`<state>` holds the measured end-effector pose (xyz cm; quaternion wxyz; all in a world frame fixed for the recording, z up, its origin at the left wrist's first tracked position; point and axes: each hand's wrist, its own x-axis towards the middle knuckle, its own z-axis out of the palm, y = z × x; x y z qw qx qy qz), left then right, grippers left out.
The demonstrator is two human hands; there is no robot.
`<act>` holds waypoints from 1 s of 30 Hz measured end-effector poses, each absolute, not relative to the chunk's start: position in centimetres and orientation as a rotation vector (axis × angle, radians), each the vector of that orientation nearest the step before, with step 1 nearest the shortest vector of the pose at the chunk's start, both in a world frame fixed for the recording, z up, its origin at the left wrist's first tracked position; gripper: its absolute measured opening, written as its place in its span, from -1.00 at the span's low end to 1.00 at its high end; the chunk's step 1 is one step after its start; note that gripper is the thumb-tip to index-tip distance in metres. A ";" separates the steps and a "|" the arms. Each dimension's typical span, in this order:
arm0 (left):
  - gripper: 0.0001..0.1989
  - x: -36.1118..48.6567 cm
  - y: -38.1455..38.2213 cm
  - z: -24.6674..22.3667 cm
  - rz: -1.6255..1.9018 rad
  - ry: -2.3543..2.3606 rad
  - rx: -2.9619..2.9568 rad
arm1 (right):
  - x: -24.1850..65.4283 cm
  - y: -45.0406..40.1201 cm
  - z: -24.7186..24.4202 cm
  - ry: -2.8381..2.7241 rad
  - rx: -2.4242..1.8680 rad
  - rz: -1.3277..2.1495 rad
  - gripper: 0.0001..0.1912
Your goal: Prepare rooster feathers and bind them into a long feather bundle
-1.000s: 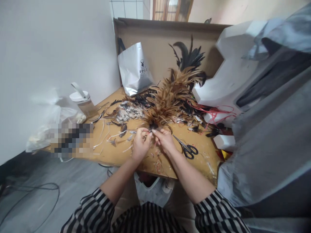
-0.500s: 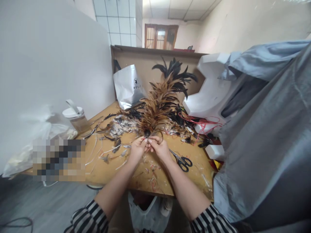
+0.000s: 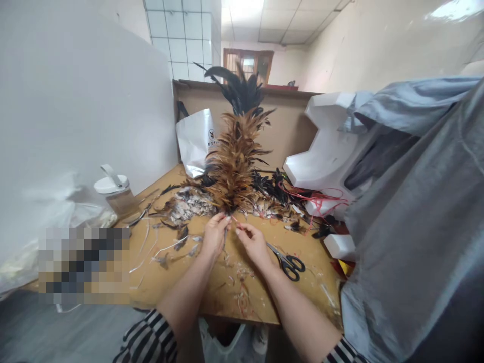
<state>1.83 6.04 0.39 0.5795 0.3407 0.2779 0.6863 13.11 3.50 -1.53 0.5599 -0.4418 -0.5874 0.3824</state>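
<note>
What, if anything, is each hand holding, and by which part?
The left hand pinches the feather bundle at its bottom end. The right hand seems to pinch red string; which part is unclear.

Feather plume point(image 3: 235, 161) apparently more upright

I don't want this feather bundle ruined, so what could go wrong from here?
The left hand pinches the feather bundle at its base; a slip there might let it tip. The red strand pinched in the right hand could loosen or snap. The scissors lie close beside that hand and might get knocked.
</note>
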 end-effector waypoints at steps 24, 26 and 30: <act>-0.80 1.9 4.5 -0.1 1.228 0.573 0.870 | 12.5 2.9 -1.4 -1.350 -1.063 1.283 -0.66; -0.79 1.8 4.4 0.1 1.207 0.562 0.903 | 12.5 2.9 -1.5 -1.333 -1.017 1.327 -0.65; -0.80 1.6 4.7 -0.1 1.223 0.608 0.942 | 12.5 3.2 -1.8 -1.326 -0.983 1.362 -0.67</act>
